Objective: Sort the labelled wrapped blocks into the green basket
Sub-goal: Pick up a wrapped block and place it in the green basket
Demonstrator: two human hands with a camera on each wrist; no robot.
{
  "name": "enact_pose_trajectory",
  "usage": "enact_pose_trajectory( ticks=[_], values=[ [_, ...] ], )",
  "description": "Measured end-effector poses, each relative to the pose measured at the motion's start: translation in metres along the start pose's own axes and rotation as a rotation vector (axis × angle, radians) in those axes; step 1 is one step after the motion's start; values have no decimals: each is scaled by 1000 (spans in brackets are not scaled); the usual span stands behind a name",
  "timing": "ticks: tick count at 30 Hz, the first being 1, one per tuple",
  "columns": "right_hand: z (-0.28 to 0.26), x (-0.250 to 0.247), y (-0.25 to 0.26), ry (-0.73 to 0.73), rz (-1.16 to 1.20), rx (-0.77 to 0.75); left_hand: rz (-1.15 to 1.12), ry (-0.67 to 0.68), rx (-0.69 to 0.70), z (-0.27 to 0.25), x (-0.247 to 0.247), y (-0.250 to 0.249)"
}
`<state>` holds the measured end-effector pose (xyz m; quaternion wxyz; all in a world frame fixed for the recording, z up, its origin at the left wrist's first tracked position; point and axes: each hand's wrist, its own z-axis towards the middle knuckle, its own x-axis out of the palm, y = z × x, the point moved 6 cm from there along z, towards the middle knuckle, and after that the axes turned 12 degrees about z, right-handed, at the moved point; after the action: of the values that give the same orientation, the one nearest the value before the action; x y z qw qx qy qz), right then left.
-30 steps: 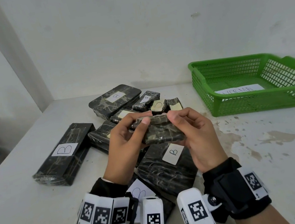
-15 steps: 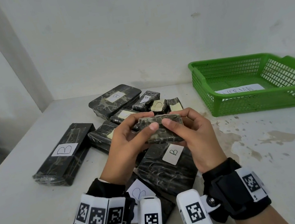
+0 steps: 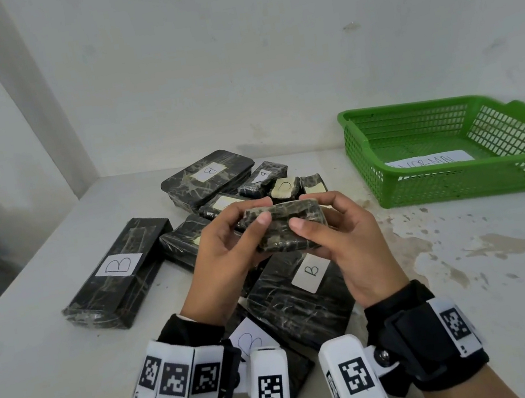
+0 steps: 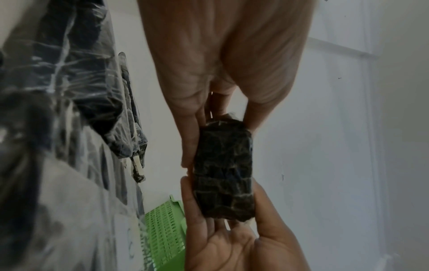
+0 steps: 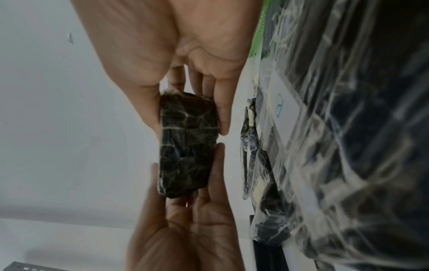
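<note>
While my left hand [image 3: 229, 256] and right hand [image 3: 344, 240] pinch the small wrapped block [image 3: 288, 227] by its ends above the surface [image 3: 477, 284], fingers clamped on it, it looks light, firm, slick-filmed.

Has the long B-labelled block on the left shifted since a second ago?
No. The long B-labelled block lies at the same place and angle relative to the green basket and table edge.

You cannot read a label on the small wrapped block [image 3: 284, 226]; your fingers cover its ends. The paper sheet [image 3: 430, 161] in the green basket [image 3: 461, 190] shows through mesh, its writing partly hidden. Both wrist views blur the pile.
</note>
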<state>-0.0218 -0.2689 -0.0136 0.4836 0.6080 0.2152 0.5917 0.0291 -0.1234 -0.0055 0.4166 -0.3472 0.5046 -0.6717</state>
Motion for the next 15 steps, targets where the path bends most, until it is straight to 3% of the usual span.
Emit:
enact_pose_trajectory(
  ticks=[9,15],
  values=[
    [1,3,1,56,45,34,80,-51,0,3,-4,4],
    [-1,2,5,26,4,-83,100,-37,-22,1,-4,7]
  ],
)
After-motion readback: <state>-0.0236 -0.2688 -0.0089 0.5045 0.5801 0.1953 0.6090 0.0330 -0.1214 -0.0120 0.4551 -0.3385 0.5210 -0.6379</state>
